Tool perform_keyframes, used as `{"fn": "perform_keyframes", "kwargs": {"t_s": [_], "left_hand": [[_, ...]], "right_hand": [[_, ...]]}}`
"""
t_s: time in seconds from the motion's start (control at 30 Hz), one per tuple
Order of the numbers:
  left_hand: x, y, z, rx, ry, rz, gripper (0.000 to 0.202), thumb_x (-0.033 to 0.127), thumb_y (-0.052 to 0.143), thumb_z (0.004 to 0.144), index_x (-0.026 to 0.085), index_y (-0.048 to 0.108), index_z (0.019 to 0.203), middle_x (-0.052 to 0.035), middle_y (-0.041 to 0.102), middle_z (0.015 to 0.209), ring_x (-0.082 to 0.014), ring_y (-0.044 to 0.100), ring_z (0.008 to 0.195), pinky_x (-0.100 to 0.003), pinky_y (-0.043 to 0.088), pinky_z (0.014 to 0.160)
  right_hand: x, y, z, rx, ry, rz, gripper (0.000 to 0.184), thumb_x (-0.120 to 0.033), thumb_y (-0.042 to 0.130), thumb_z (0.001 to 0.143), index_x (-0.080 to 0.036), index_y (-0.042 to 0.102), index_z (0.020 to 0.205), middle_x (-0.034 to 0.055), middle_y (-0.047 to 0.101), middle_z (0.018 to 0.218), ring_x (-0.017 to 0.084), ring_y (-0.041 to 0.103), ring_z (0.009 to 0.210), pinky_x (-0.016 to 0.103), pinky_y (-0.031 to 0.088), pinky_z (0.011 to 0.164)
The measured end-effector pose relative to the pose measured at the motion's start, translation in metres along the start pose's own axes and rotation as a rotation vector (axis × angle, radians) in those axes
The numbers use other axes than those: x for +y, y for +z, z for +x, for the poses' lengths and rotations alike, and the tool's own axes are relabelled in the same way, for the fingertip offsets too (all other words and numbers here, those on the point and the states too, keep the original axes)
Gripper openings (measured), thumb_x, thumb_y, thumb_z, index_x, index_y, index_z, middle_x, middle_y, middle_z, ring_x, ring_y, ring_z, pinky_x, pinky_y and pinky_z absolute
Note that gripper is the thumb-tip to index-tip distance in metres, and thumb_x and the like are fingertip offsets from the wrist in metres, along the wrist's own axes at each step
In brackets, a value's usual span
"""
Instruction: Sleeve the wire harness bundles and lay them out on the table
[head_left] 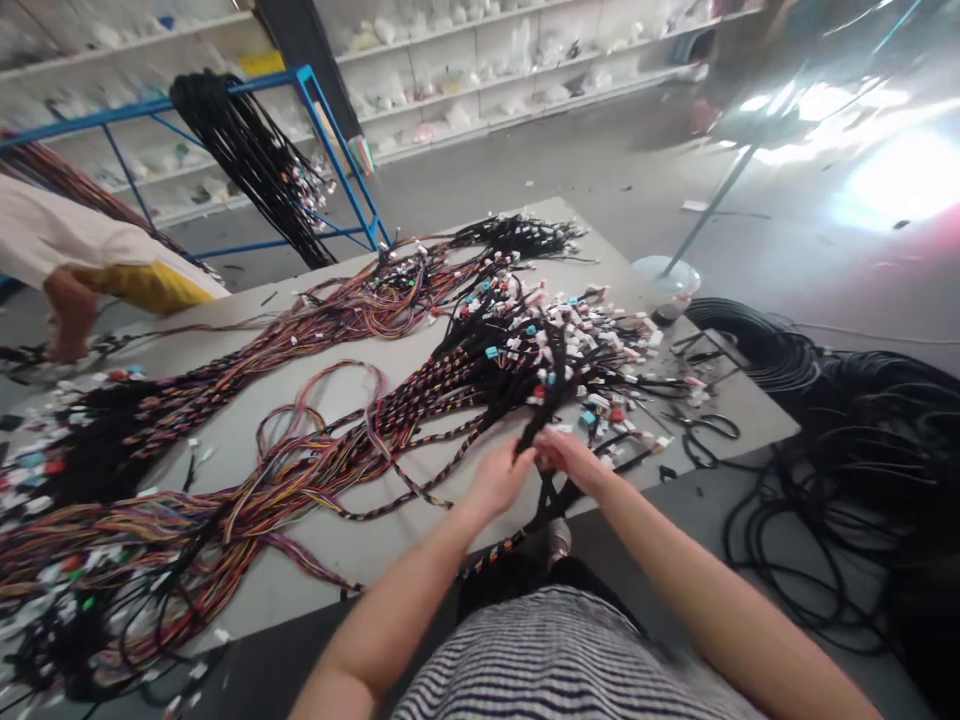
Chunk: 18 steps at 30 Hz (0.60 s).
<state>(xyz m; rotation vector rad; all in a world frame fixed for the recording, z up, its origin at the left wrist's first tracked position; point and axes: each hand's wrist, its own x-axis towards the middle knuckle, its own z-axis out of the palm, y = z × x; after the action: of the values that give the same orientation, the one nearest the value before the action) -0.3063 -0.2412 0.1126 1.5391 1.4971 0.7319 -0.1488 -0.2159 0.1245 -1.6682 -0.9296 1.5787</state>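
Note:
Near the table's front edge, my left hand (pixel 504 475) is closed around a black-taped wire harness (pixel 551 395). My right hand (pixel 568 458) meets it there, fingers pinched on the same harness; any tape end between them is too small to make out. The harness's black branches rise toward a heap of white, blue and red connectors (pixel 585 335). Below my hands another stretch of it, spirally taped (pixel 504 548), hangs at the table edge. Left of my hands lie bundled harnesses with multicoloured wires (pixel 330 450).
Scissors (pixel 712 427) lie on the right of the table (pixel 750 405). Coils of black tubing (pixel 810 480) rest on the floor to the right. A blue rack (pixel 307 90) holds hanging harnesses (pixel 247 160). At far left stands a person, one hand (pixel 69 315) over the table.

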Motion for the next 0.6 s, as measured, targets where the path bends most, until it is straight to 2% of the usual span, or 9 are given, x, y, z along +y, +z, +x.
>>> {"fn": "perform_keyframes", "kwargs": {"t_s": [0.03, 0.1, 0.13, 0.2, 0.3, 0.4, 0.5, 0.6], "left_hand": [[0.003, 0.009, -0.012, 0.02, 0.012, -0.007, 0.035, 0.042, 0.05, 0.092, 0.018, 0.062, 0.114, -0.0101, 0.069, 0.099, -0.0231, 0.062, 0.089, -0.033, 0.047, 0.079], [0.007, 0.01, -0.025, 0.011, 0.016, -0.022, 0.035, 0.042, 0.05, 0.092, 0.018, 0.06, 0.115, -0.0093, 0.068, 0.097, -0.0222, 0.061, 0.087, -0.032, 0.047, 0.078], [0.009, 0.003, -0.027, -0.04, 0.028, -0.037, 0.036, 0.044, 0.05, 0.092, 0.017, 0.061, 0.113, -0.0075, 0.067, 0.092, -0.0204, 0.06, 0.083, -0.03, 0.046, 0.075], [0.018, -0.017, -0.023, -0.207, 0.095, -0.059, 0.038, 0.048, 0.047, 0.094, 0.017, 0.062, 0.11, -0.0027, 0.062, 0.079, -0.0161, 0.056, 0.072, -0.026, 0.044, 0.069], [0.048, -0.041, -0.001, -0.371, 0.233, -0.003, 0.041, 0.05, 0.04, 0.096, 0.017, 0.063, 0.107, 0.0013, 0.055, 0.071, -0.0122, 0.049, 0.065, -0.023, 0.039, 0.063], [0.084, -0.037, 0.035, -0.441, 0.276, 0.079, 0.043, 0.053, 0.044, 0.094, 0.016, 0.065, 0.087, 0.0027, 0.05, 0.066, -0.0111, 0.043, 0.062, -0.022, 0.035, 0.06], [0.112, -0.004, 0.082, -0.56, 0.258, 0.001, 0.048, 0.058, 0.045, 0.09, 0.015, 0.065, 0.082, 0.0039, 0.044, 0.06, -0.0104, 0.038, 0.058, -0.022, 0.03, 0.055], [0.131, 0.055, 0.134, -0.625, 0.255, -0.096, 0.052, 0.06, 0.045, 0.088, 0.014, 0.067, 0.081, 0.0041, 0.04, 0.056, -0.0105, 0.037, 0.055, -0.023, 0.029, 0.053]], "right_hand": [[-0.019, 0.014, 0.009, -0.073, 0.047, 0.111, 0.023, -0.038, 0.068, 0.08, -0.014, 0.065, 0.078, 0.0041, 0.063, 0.064, 0.014, 0.06, 0.056, 0.023, 0.05, 0.052], [-0.061, 0.029, 0.023, -0.037, 0.081, 0.309, 0.019, -0.025, 0.062, 0.08, -0.016, 0.054, 0.065, -0.0023, 0.05, 0.049, 0.009, 0.046, 0.041, 0.019, 0.042, 0.042], [-0.082, 0.028, 0.027, -0.015, 0.067, 0.392, 0.02, -0.022, 0.059, 0.08, -0.017, 0.049, 0.064, -0.0044, 0.046, 0.046, 0.008, 0.041, 0.038, 0.018, 0.04, 0.04], [-0.119, 0.008, 0.029, 0.001, -0.008, 0.478, 0.018, -0.02, 0.057, 0.08, -0.018, 0.045, 0.066, -0.0058, 0.044, 0.046, 0.008, 0.04, 0.037, 0.019, 0.04, 0.039], [-0.159, -0.051, 0.021, -0.007, -0.167, 0.496, 0.015, -0.02, 0.055, 0.08, -0.018, 0.046, 0.068, -0.0049, 0.046, 0.049, 0.008, 0.044, 0.04, 0.019, 0.043, 0.041], [-0.186, -0.122, 0.014, 0.077, -0.38, 0.481, 0.019, -0.025, 0.058, 0.079, -0.018, 0.045, 0.067, -0.0049, 0.046, 0.052, 0.008, 0.045, 0.042, 0.018, 0.045, 0.043], [-0.203, -0.201, 0.018, 0.242, -0.559, 0.48, 0.022, -0.027, 0.06, 0.079, -0.019, 0.043, 0.067, -0.0058, 0.044, 0.052, 0.008, 0.047, 0.043, 0.018, 0.047, 0.044], [-0.206, -0.279, 0.037, 0.453, -0.598, 0.536, 0.022, -0.022, 0.058, 0.079, -0.019, 0.041, 0.066, -0.007, 0.041, 0.05, 0.008, 0.047, 0.042, 0.017, 0.047, 0.043]]}}
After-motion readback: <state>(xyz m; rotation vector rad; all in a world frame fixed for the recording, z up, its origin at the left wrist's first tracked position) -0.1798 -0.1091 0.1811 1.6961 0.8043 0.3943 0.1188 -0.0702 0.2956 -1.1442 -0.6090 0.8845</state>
